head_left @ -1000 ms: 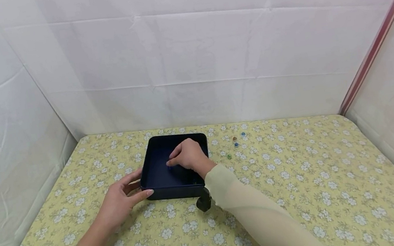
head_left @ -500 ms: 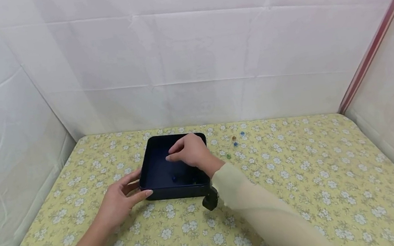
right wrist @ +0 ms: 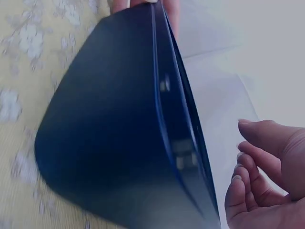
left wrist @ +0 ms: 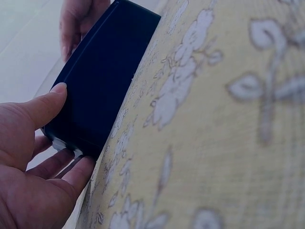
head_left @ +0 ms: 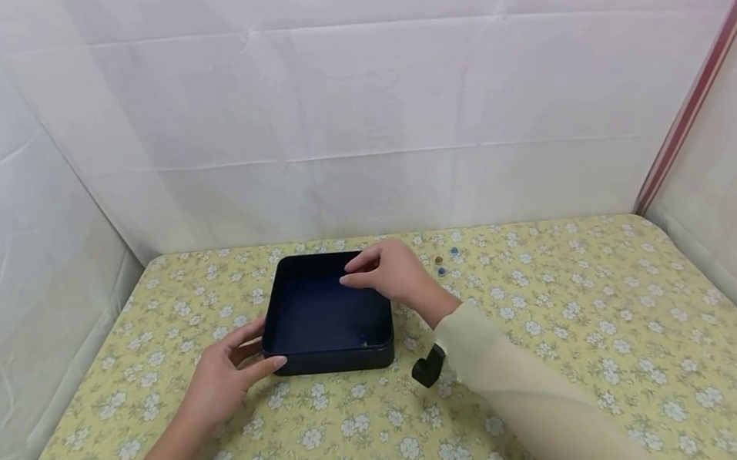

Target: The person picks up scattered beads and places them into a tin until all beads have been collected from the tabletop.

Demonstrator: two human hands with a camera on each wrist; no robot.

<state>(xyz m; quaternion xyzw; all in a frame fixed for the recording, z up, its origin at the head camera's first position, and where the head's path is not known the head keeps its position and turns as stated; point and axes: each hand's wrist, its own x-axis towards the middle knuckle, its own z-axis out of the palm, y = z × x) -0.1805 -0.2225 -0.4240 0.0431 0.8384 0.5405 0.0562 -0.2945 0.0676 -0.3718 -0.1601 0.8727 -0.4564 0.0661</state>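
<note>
A square, navy-blue shallow box [head_left: 330, 309] sits on the floral cloth. My left hand [head_left: 222, 370] holds its near left corner, thumb on the front wall and fingers on the left side; the left wrist view shows the same grip on the box [left wrist: 105, 76]. My right hand [head_left: 392, 277] hovers over the box's right edge. In the right wrist view, that hand [right wrist: 267, 167] has thumb and fingers apart with nothing between them. Small dark marbles [head_left: 364, 338] lie inside the near right corner, too dim to count.
Right of the box, on the cloth, lie a brown marble [head_left: 438, 259], a blue marble [head_left: 441, 272] and a lighter blue marble [head_left: 454, 251]. White sheeting [head_left: 362, 130] walls the back and sides of the table. Black wrist mounts [head_left: 428, 366] sit under both sleeves.
My right hand has moved right, from over the box's middle to its right edge. A blue marble came free and rolled to the near right corner. The green marble is now hidden.
</note>
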